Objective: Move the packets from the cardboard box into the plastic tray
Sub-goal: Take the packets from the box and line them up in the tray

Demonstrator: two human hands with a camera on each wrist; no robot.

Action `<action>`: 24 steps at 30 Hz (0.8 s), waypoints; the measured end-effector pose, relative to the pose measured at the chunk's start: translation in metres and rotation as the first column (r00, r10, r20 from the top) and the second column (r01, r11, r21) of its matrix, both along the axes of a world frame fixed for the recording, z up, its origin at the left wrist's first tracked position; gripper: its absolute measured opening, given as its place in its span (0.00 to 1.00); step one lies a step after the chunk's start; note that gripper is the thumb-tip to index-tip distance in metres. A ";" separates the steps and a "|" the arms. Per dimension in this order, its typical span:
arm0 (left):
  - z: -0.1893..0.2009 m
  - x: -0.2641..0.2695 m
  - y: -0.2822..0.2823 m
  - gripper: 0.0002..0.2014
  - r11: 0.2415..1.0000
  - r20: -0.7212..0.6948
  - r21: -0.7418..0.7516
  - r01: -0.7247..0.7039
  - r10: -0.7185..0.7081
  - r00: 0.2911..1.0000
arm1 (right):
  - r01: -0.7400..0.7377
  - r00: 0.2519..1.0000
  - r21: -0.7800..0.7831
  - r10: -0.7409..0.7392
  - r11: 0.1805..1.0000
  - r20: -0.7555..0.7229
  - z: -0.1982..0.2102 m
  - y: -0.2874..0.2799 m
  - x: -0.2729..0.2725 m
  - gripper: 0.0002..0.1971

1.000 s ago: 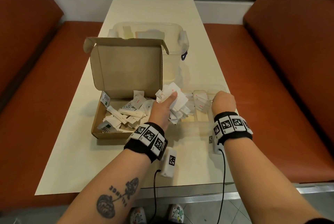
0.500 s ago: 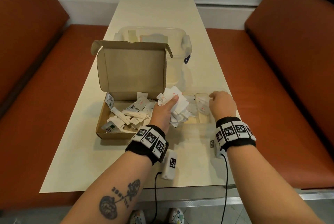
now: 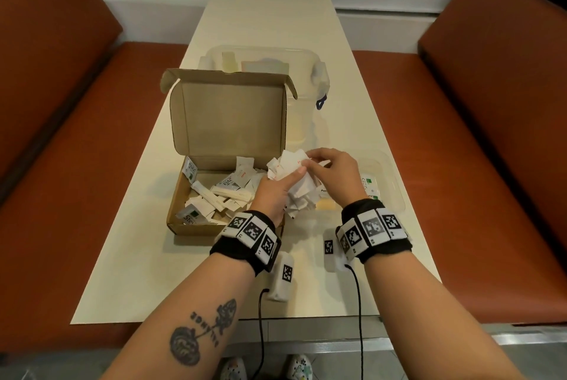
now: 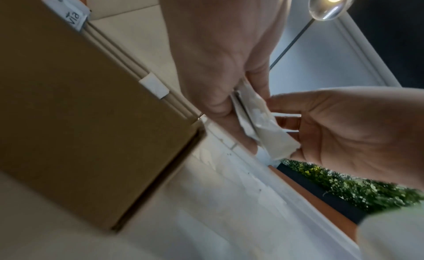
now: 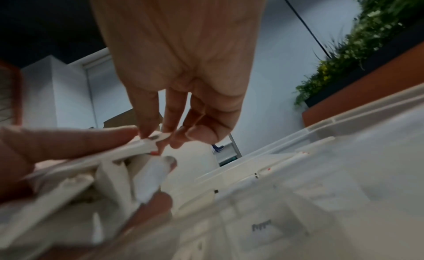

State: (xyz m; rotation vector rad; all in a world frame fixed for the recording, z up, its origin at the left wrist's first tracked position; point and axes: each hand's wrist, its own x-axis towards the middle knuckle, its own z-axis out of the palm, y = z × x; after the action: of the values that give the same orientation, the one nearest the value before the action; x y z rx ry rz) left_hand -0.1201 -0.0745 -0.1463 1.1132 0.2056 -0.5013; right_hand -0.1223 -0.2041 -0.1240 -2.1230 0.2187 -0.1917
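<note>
packets in a crumpled white bunch sit in the left hand, whose fingers and thumb are curled round them at the centre of the head view, above the gap between the cardboard box and the plastic tray. the right hand reaches in from the right of the frame, and its fingertips pinch the top edge of one packet in that bunch; the right wrist view shows the pinch close up, at centre left. in the left wrist view the bunch shows as a folded white wad between both hands at mid frame. the box stands open at centre left on the pale bench, lid upright, with more packets heaped loosely inside, some printed in green. the clear tray lies just right of the box, at centre right, with a few packets already in it, one with a green mark. a larger clear lidded tub stands behind the box lid, toward the top of the frame. red-brown seats flank the bench on both sides.
</note>
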 end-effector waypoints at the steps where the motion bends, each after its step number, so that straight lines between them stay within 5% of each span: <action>1: -0.001 -0.001 0.000 0.16 1.000 0.002 0.006 0.017 -0.017 1.000 | 0.011 1.000 0.033 -0.011 0.999 0.001 0.000 0.000 0.001 0.06; 17: -0.004 0.006 0.001 0.13 0.996 -0.084 -0.047 -0.077 0.073 0.994 | 0.230 0.967 0.270 -0.252 0.935 0.048 -0.010 -0.022 0.003 0.06; 20: -0.008 0.009 0.001 0.14 0.995 -0.077 -0.025 -0.095 0.093 0.993 | 0.310 0.943 0.206 -0.328 0.928 0.059 -0.013 -0.046 -0.003 0.15; 24: -0.013 0.010 0.001 0.15 0.994 -0.080 -0.012 -0.107 0.105 0.991 | 0.374 0.927 0.089 -0.374 0.923 -0.021 -0.020 -0.072 -0.015 0.12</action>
State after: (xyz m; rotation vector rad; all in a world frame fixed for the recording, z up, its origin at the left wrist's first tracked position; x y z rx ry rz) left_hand -0.1102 -0.0738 -0.1589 1.0611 0.3277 -0.4519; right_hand -0.1371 -0.2761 -0.1445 -1.9732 0.6256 -0.3942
